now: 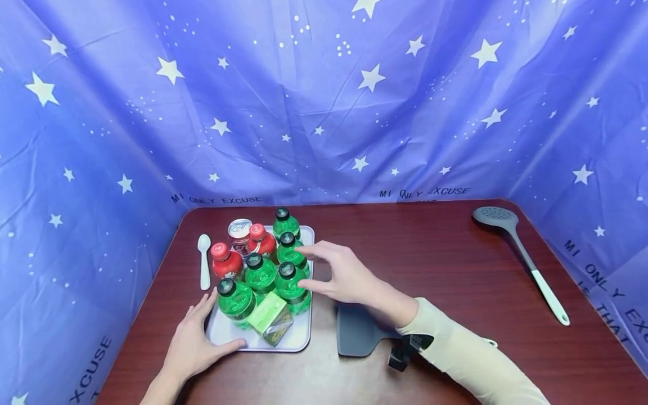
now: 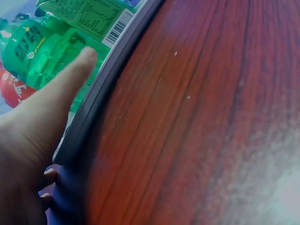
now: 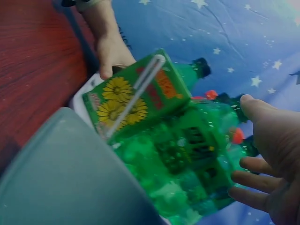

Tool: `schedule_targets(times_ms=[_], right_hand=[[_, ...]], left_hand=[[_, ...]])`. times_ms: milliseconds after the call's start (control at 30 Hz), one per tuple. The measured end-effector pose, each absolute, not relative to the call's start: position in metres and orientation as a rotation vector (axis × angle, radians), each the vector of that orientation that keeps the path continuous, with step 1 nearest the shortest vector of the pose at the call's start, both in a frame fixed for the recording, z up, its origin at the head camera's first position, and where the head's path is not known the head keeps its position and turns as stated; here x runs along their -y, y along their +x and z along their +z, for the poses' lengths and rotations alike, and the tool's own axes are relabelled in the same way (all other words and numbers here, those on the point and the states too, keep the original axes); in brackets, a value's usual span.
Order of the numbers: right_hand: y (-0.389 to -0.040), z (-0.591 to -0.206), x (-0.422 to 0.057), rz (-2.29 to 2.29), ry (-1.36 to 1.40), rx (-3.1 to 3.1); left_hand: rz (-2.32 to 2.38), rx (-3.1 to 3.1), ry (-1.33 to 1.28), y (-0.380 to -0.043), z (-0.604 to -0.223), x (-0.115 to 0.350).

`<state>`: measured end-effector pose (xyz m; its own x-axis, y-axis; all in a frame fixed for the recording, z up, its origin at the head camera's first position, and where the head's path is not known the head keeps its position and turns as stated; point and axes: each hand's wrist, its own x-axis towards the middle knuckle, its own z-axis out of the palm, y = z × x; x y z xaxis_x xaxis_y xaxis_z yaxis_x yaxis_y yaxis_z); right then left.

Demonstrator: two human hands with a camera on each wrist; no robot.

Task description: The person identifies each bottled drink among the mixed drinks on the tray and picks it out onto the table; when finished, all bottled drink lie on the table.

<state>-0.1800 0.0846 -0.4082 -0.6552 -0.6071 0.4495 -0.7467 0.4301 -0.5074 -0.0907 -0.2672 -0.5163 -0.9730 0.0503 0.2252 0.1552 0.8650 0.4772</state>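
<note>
A pale tray (image 1: 301,343) carries several green bottles (image 1: 260,275), red-capped bottles (image 1: 226,261), a can (image 1: 239,229) and a green drink carton (image 3: 136,96) with a straw. At the tray's near left corner, my left hand (image 1: 189,340) holds the rim. Its thumb (image 2: 70,77) lies over the edge, while the other fingers sit outside, partly hidden. My right hand (image 1: 351,275) reaches over the tray's right side, fingers spread apart. Its index fingertip and thumb are right at two green bottles along that side.
Left of the tray lies a white spoon (image 1: 205,261). A dark grey spatula (image 1: 354,332) lies under the right forearm. At the far right is a grey slotted skimmer (image 1: 498,216) with a pale handle. Starry blue cloth (image 1: 324,112) stands around the wooden table (image 1: 420,247).
</note>
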Motion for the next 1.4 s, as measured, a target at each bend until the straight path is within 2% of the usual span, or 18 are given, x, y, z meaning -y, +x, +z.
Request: schedule_targets(times_ms=[433,733,1033,1400], right_hand=[[-0.175,-0.424,-0.064,0.88,1.245,2.593],[-0.165,-0.42,-0.058,0.901,1.173,2.598],[-0.172,-0.406,-0.078,1.04,1.145,2.495],[-0.197,-0.381,-0.128,1.185,0.955,2.47]], left_hand=[[-0.621,2.93,-0.134,-0.09,-0.504,0.264],[-0.623,2.926,-0.141,-0.09,-0.504,0.264],[-0.648,2.929,-0.155,-0.089,-0.506,0.262],[-0.638,2.928,-0.157,-0.089,-0.505,0.261]])
